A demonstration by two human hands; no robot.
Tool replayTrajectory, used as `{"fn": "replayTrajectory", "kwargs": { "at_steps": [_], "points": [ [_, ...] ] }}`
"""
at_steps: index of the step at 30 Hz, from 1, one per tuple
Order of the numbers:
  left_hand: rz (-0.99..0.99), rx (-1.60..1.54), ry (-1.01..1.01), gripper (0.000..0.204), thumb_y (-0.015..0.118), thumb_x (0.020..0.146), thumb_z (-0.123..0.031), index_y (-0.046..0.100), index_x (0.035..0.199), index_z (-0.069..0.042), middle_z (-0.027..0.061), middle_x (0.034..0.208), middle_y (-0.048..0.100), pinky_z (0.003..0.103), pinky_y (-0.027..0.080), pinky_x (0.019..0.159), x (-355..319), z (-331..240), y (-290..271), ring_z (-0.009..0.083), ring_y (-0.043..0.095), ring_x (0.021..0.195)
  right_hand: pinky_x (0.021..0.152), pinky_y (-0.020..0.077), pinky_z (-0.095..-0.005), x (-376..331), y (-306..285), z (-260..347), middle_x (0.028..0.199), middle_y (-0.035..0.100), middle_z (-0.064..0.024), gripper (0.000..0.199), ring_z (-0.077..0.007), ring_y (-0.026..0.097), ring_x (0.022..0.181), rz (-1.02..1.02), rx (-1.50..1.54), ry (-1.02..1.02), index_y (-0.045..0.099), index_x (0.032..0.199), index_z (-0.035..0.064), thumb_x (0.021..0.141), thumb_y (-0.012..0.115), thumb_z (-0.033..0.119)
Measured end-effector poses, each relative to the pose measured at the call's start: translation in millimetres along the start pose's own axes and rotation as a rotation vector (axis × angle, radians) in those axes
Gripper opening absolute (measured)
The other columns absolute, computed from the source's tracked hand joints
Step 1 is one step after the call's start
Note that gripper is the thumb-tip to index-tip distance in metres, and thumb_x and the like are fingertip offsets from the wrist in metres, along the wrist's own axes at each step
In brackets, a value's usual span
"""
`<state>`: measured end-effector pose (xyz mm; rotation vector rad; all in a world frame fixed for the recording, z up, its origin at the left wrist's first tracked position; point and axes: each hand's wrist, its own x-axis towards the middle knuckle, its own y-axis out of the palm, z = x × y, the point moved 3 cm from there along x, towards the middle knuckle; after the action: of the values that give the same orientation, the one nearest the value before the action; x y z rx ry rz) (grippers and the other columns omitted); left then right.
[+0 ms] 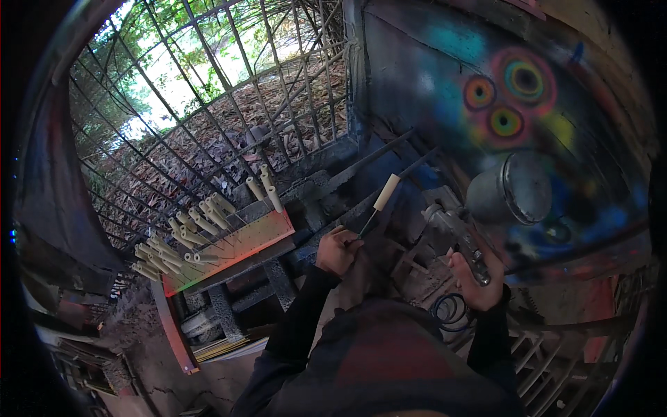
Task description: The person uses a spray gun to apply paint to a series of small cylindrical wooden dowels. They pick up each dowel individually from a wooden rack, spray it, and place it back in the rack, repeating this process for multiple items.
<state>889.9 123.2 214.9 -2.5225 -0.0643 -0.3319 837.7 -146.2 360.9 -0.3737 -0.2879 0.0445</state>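
Up-R of L hand [337, 251]: cream cylinder [387, 192] on thin stick [368, 224], stick pinched below it. R hand [481, 279] wrapped round spray gun [462, 235]; cup [511, 189] beyond grip. Risk: cream cylinder tilts/spins if L pinch slackens.

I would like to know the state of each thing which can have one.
Cream cylinder on thin stick: raised, stick held in left hand.
Grey metal spray gun with drum-shaped cup: held in right hand.
Long red-orange-green board: bearing many other cream cylinders, which lean at different angles.
Thin blue hose: coiled.
Dark wall panel: sprayed with coloured rings.
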Motion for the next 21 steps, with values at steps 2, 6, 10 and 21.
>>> {"fn": "replayTrajectory", "kwargs": {
  "at_steps": [2,6,10,21],
  "points": [
    [0.014,0.017,-0.021,0.012,0.076,0.071,-0.007,0.068,0.079,-0.001,0.0109,0.073,0.059,0.035,0.047,0.06,1,-2,-1,0.0263,0.06,0.064,0.067,0.0474,-0.0258,-1,1,-1,0.081,0.063,-0.0067,0.043,-0.0098,0.057,0.07,0.016,-0.006,-0.021,0.053,0.127,-0.0039,0.086,0.061,0.004],
    [-0.001,0.015,-0.012,0.013,0.076,0.07,-0.008,0.068,0.078,-0.001,0.0111,0.073,0.058,0.035,0.047,0.06,3,-2,-1,0.0269,0.06,0.064,0.065,0.0466,-0.0252,-7,6,-3,0.081,0.063,-0.0062,0.043,-0.0089,0.056,0.069,0.151,0.031,-0.019,0.054,0.127,-0.004,0.085,0.062,0.004],
    [0.001,0.028,-0.013,0.013,0.076,0.07,-0.007,0.067,0.078,0.0,0.0109,0.073,0.058,0.034,0.047,0.06,4,-2,0,0.0266,0.06,0.064,0.065,0.0465,-0.0257,-9,7,-3,0.082,0.063,-0.0073,0.043,-0.0099,0.057,0.069,0.189,0.057,0.001,0.055,0.126,-0.004,0.084,0.063,0.004],
    [-0.044,-0.017,0.0,0.018,0.077,0.069,-0.009,0.061,0.073,-0.002,0.0104,0.07,0.056,0.037,0.046,0.058,4,-2,-1,0.0291,0.059,0.065,0.072,0.0494,-0.029,-3,-5,5,0.09,0.065,-0.0135,0.043,-0.0149,0.063,0.077,0.047,0.005,0.038,0.054,0.125,-0.0065,0.084,0.063,0.003]
  ]
}}
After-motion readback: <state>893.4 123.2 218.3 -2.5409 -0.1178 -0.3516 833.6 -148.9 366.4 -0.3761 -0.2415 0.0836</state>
